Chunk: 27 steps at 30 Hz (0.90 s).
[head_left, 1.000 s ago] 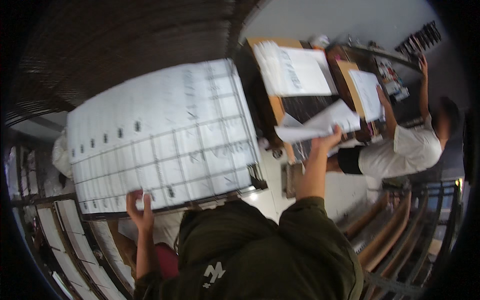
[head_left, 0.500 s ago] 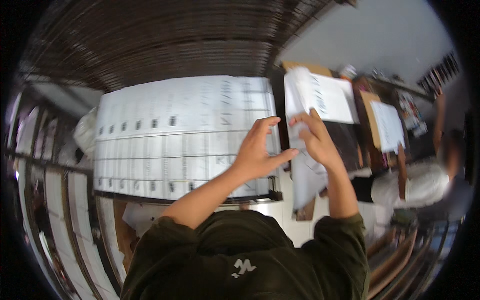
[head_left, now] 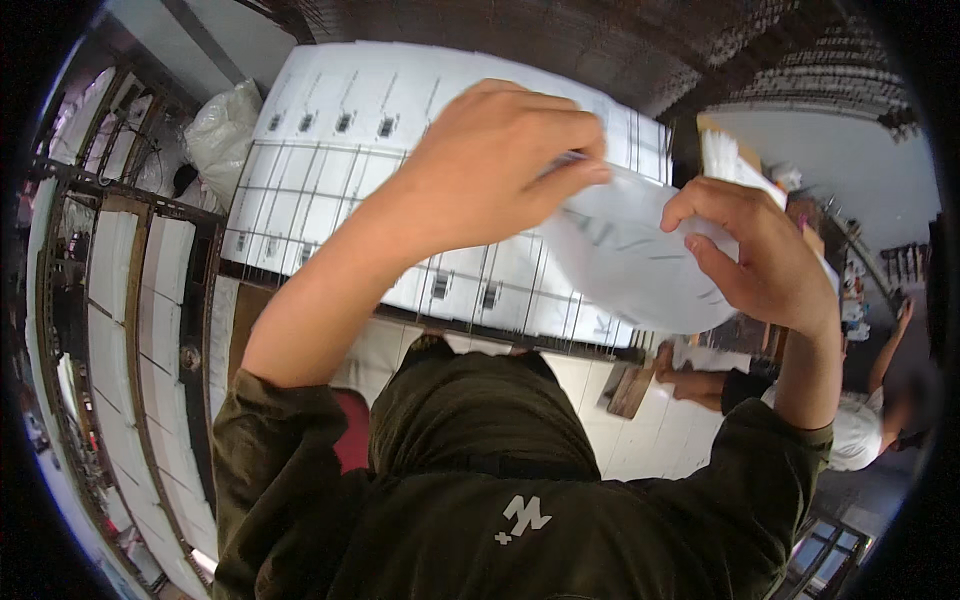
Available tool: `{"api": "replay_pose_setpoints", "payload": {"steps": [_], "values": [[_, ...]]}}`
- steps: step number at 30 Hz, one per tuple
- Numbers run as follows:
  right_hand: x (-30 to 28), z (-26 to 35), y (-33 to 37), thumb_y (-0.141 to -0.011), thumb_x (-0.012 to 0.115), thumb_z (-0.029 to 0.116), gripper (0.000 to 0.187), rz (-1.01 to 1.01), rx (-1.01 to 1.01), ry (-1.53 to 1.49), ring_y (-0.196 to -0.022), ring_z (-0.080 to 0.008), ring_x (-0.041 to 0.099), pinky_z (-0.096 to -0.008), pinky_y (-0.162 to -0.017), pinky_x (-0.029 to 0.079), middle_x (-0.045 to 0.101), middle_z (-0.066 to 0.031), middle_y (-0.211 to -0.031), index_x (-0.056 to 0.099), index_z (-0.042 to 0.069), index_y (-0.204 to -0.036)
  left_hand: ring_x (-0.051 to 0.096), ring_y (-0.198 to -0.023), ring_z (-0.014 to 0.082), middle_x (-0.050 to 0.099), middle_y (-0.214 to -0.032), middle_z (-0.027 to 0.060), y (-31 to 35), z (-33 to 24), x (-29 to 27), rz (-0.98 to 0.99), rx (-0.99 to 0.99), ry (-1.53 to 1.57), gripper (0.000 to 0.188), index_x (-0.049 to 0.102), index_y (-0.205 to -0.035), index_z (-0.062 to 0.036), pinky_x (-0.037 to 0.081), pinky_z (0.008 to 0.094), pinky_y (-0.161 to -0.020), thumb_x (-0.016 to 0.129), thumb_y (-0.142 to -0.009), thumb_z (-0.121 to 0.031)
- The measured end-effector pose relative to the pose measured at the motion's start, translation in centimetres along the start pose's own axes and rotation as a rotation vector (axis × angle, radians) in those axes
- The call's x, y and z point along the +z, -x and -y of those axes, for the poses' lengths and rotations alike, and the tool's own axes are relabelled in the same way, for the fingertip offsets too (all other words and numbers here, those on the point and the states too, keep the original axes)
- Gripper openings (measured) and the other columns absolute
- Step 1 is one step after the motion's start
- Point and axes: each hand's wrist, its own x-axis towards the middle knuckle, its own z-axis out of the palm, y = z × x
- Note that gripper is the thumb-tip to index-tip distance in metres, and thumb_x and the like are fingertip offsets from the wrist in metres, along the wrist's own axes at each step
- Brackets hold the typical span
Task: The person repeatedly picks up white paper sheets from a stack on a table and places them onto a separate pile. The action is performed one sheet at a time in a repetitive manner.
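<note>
A thin, whitish, see-through sheet (head_left: 640,265) with dark marks on or behind it hangs between my hands, bowed downward. My left hand (head_left: 515,150) pinches its upper left edge between thumb and fingers. At the sheet's right edge, the fingers and thumb of my right hand (head_left: 755,250) are curled closed on it. Beneath my hands and left forearm lies a wide bed of white printed sheets (head_left: 345,85), marked with small black squares and crossed by dark wires. The sheet covers part of this bed's right end.
A crumpled clear plastic bag (head_left: 222,130) sits beyond the bed's left end. Racks with long white panels (head_left: 165,340) line the left side. A small wooden stool (head_left: 632,388) stands on the tiled floor. At right another person (head_left: 850,435) reaches an arm forward.
Half a second ago both hands were apart and held nothing over the bed's right end. Now they hold the thin sheet between them. The view has turned and shifted.
</note>
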Motion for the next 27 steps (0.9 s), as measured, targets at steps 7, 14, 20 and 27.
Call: {"api": "replay_pose_setpoints", "payload": {"steps": [7, 14, 20, 27], "values": [[-3.1, -0.7, -3.4, -0.067, 0.044, -0.013, 0.05, -0.109, -0.095, -0.214, -0.094, -0.0229, 0.057, -0.0297, -0.086, 0.042, 0.059, -0.0126, -0.106, 0.055, 0.0, -0.114, 0.054, -0.097, 0.0255, 0.059, -0.101, 0.0115, 3.0, 0.2, -10.8, -0.516, 0.044, -0.509, 0.02, 0.058, -0.093, -0.0052, 0.04, 0.0353, -0.085, 0.065, -0.074, -0.01], [4.2, -20.3, -1.0, -0.063, 0.041, -0.011, 0.059, -0.502, 0.188, -0.837, -0.115, -0.0188, 0.046, -0.0266, -0.093, 0.038, 0.049, -0.0131, -0.124, 0.049, -0.003, -0.121, 0.055, -0.096, 0.0141, 0.058, -0.106, 0.0076, 21.2, 1.5, -1.9, -1.12, -0.486, -0.337, 0.027, 0.054, -0.109, -0.002, 0.044, 0.025, -0.081, 0.059, -0.086, -0.015], [14.3, -39.3, 4.5, -0.066, 0.039, -0.012, 0.064, -0.714, 0.269, -1.192, -0.123, -0.0252, 0.039, -0.0318, -0.099, 0.034, 0.037, -0.0168, -0.134, 0.037, -0.004, -0.13, 0.046, -0.072, 0.0112, 0.049, -0.076, 0.0007, 38.6, -8.0, 16.3, -1.016, -1.295, -0.501, 0.013, 0.052, -0.085, -0.0018, 0.04, 0.0249, -0.068, 0.06, -0.084, -0.012], [20.9, -48.6, 2.9, -0.068, 0.044, -0.01, 0.061, -0.876, 0.407, -1.186, -0.1, -0.0179, 0.052, -0.0265, -0.079, 0.044, 0.048, -0.0119, -0.121, 0.04, -0.002, -0.128, 0.058, -0.081, 0.0211, 0.062, -0.09, 0.0151, 52.4, -21.9, 29.8, -0.444, -2.114, 0.096, 0.045, 0.057, -0.1, 0.0014, 0.045, 0.0337, -0.07, 0.072, -0.072, -0.031]]}}
